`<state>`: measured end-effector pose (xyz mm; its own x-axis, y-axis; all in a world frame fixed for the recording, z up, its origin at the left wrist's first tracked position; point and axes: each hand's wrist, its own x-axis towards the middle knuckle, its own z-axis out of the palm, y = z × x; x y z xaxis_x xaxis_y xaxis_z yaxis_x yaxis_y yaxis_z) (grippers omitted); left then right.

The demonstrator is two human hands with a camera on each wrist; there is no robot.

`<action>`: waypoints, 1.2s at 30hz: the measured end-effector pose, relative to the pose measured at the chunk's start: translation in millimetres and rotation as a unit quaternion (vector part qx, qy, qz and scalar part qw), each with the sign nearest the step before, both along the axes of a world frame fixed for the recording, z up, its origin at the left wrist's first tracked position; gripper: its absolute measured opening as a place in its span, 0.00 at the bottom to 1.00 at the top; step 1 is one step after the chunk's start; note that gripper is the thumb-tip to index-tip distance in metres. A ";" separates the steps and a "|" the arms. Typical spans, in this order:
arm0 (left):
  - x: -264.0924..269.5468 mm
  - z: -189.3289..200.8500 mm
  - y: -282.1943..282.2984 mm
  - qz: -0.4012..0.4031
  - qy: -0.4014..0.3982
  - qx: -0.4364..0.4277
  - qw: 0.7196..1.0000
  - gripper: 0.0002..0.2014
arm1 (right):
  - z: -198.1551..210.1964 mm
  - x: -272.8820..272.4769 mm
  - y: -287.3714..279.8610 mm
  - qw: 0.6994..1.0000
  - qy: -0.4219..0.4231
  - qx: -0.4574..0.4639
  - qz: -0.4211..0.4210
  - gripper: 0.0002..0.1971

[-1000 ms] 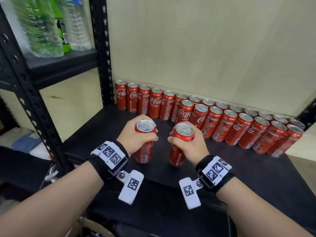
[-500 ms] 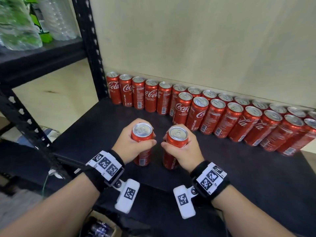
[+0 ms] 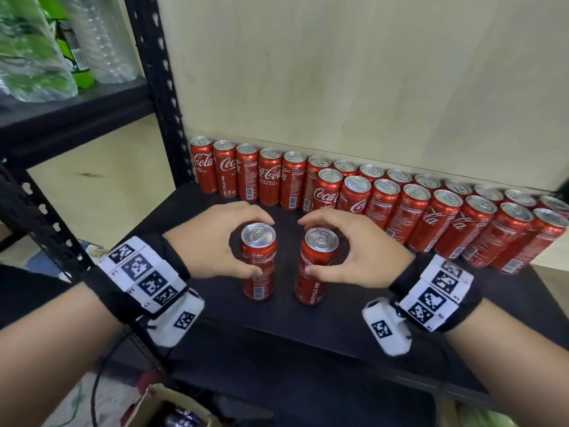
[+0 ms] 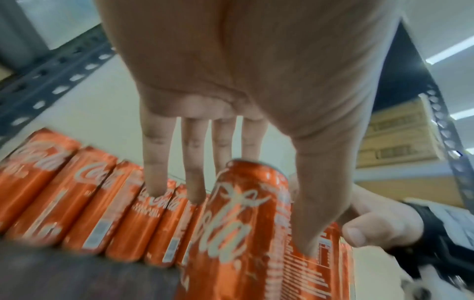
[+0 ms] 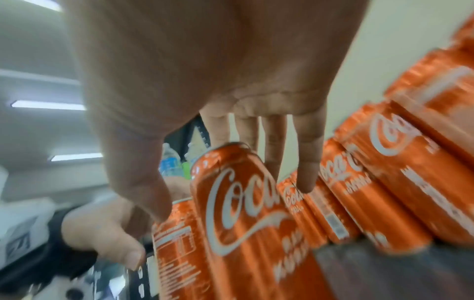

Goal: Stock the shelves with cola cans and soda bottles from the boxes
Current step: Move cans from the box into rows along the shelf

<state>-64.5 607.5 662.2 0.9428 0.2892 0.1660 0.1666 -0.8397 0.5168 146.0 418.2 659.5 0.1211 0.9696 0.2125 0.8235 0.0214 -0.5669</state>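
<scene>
Two cola cans (image 3: pixel 258 260) upright; left hand (image 3: pixel 212 238), right hand (image 3: pixel 357 248) loosely cupped, fingers spread

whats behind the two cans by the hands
Behind the two cans stand rows of upright cola cans against the beige wall. Front cans mostly cover the back row, leaving mainly tops.

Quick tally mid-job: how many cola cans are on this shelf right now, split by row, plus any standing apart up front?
Back-row cans: 14
Front-row cans: 8
Separate cans up front: 2
Total: 24
</scene>
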 end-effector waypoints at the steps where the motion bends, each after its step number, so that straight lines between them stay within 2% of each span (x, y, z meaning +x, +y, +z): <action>1: 1.8 5.8 1.5 -0.008 0.029 0.031 0.999 0.38 | 7.2 2.1 1.0 0.999 -0.041 -0.023 0.015 0.38; 4: 9.6 14.7 3.6 -0.019 0.090 0.100 0.991 0.41 | 24.7 6.0 5.7 0.980 -0.147 -0.126 0.050 0.42; 7: 15.2 14.7 3.9 -0.037 0.085 0.081 0.992 0.36 | 30.1 5.7 12.4 0.958 -0.216 -0.175 0.072 0.38; 14: 26.6 4.7 6.0 -0.043 0.047 -0.018 0.998 0.31 | 22.5 3.0 21.9 0.973 -0.163 -0.147 0.069 0.35; 29: 82.9 14.1 41.0 0.024 0.087 0.041 0.995 0.31 | 17.2 30.1 76.1 0.966 -0.212 -0.143 -0.025 0.34; 36: 109.2 15.1 58.4 0.070 0.078 0.098 0.990 0.30 | 17.0 39.4 101.4 0.962 -0.223 -0.133 -0.082 0.32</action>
